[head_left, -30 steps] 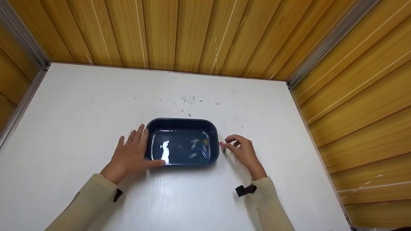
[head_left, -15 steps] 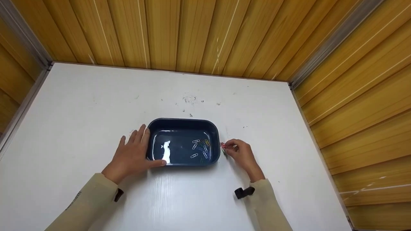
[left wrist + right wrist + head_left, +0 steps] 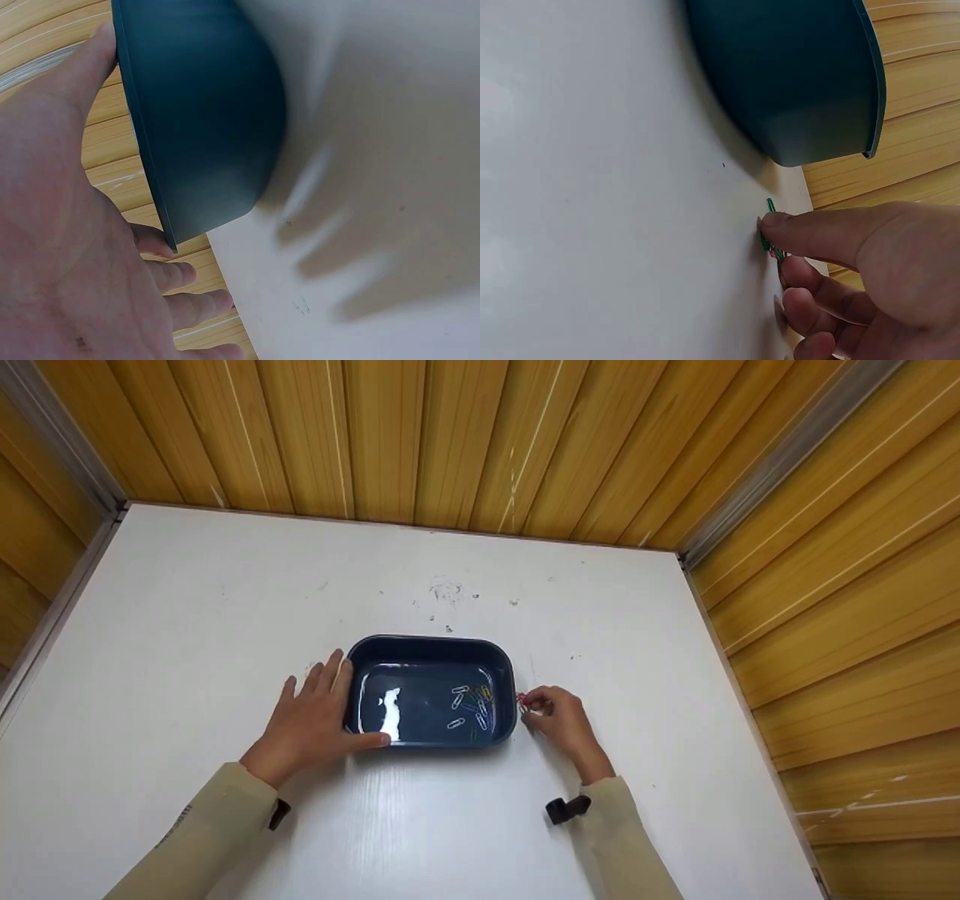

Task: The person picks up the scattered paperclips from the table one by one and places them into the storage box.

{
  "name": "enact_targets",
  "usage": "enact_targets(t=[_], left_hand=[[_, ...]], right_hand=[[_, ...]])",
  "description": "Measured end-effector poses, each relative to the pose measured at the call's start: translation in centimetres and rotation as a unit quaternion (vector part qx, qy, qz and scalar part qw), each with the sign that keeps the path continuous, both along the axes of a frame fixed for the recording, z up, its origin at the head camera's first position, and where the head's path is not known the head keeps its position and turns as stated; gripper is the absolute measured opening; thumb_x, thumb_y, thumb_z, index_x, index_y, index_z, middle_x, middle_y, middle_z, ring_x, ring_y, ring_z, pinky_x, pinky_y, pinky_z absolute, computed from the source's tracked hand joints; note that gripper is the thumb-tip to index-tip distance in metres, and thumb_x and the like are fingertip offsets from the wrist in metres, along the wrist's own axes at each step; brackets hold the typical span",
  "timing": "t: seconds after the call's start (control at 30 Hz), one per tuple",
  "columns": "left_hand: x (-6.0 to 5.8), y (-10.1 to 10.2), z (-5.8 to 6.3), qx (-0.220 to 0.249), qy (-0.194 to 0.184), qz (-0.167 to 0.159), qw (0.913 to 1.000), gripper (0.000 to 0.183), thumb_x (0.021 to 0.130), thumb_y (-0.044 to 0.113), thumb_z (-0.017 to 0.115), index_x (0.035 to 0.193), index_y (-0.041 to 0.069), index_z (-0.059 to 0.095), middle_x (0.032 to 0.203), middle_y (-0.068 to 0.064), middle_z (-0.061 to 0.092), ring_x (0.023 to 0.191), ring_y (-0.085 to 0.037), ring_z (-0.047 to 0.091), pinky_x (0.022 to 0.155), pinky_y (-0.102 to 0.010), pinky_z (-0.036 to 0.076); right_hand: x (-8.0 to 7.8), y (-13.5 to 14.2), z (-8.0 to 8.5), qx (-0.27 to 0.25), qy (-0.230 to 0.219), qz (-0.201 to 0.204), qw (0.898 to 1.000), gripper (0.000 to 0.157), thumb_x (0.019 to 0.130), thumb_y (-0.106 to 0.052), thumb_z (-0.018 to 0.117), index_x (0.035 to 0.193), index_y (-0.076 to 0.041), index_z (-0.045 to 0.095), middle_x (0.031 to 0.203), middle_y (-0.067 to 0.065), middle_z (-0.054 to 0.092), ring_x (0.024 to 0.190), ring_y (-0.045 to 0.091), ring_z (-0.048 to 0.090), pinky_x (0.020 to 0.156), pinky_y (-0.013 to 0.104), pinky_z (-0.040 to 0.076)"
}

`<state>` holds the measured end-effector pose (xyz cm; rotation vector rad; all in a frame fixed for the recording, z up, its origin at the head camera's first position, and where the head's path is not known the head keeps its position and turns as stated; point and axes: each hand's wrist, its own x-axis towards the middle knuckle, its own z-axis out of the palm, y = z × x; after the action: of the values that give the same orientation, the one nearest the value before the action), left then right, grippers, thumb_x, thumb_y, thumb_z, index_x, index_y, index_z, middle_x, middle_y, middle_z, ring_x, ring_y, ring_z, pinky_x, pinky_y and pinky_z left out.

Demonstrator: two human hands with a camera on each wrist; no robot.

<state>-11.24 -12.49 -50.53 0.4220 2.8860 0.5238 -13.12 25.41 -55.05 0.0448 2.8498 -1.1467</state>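
A dark blue rectangular tray [image 3: 431, 745] stands on the white table, with several coloured paper clips [image 3: 469, 706] lying at the right end of its floor. My left hand [image 3: 304, 727] rests on the tray's left end, its fingers stretched along the side and the thumb on the front rim. Just outside the tray's right wall, my right hand [image 3: 564, 721] has thumb and forefinger on a small bunch of red and green paper clips [image 3: 779, 253] at the tabletop. The fingertips partly hide this bunch. In the left wrist view, the left thumb touches the rim of the tray [image 3: 202, 127].
Wood-patterned panels [image 3: 442, 442] rise behind the white table [image 3: 225, 585] and along its right side [image 3: 847, 682]. Dark specks and smudges [image 3: 446, 591] mark the tabletop beyond the tray.
My right hand has shifted slightly, its thumb and forefinger closing in on the red and green clips beside the tray, which are now more covered. The left hand stays on the tray.
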Motion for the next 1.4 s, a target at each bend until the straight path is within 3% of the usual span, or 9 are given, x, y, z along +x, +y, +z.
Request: enact_targets(t=[0.67, 1.13, 1.4], left_hand=[[0.06, 0.12, 0.26, -0.005, 0.006, -0.002, 1.0, 0.123, 0.069, 0.079, 0.062, 0.154, 0.001, 0.016, 0.162, -0.019, 0.014, 0.144, -0.044, 0.025, 0.111, -0.071, 0.017], [0.15, 0.05, 0.37, -0.002, 0.004, 0.0, 1.0, 0.125, 0.069, 0.08, 0.062, 0.154, 0.001, 0.016, 0.162, -0.019, 0.013, 0.144, -0.045, 0.024, 0.112, -0.07, 0.016], [-0.06, -0.01, 0.17, 0.001, -0.005, -0.002, 1.0, 0.132, 0.065, 0.088, 0.054, 0.154, 0.001, 0.012, 0.162, -0.019, 0.011, 0.145, -0.046, 0.022, 0.112, -0.071, 0.014]], right_hand=[[0.08, 0.27, 0.28, -0.01, 0.005, -0.027, 1.0, 0.007, 0.089, -0.01, 0.069, 0.093, -0.014, 0.072, 0.089, 0.0, 0.069, 0.078, 0.013, 0.056, 0.067, 0.023, 0.045], [0.34, 0.62, 0.58, -0.034, 0.019, -0.027, 0.999, 0.013, 0.088, -0.003, 0.067, 0.095, -0.011, 0.072, 0.084, 0.005, 0.067, 0.068, 0.013, 0.055, 0.054, 0.021, 0.046], [0.64, 0.7, 0.68, 0.003, 0.051, -0.01, 0.999, 0.018, 0.091, -0.004, 0.063, 0.104, -0.013, 0.074, 0.091, 0.005, 0.064, 0.077, 0.014, 0.052, 0.067, 0.024, 0.044]])
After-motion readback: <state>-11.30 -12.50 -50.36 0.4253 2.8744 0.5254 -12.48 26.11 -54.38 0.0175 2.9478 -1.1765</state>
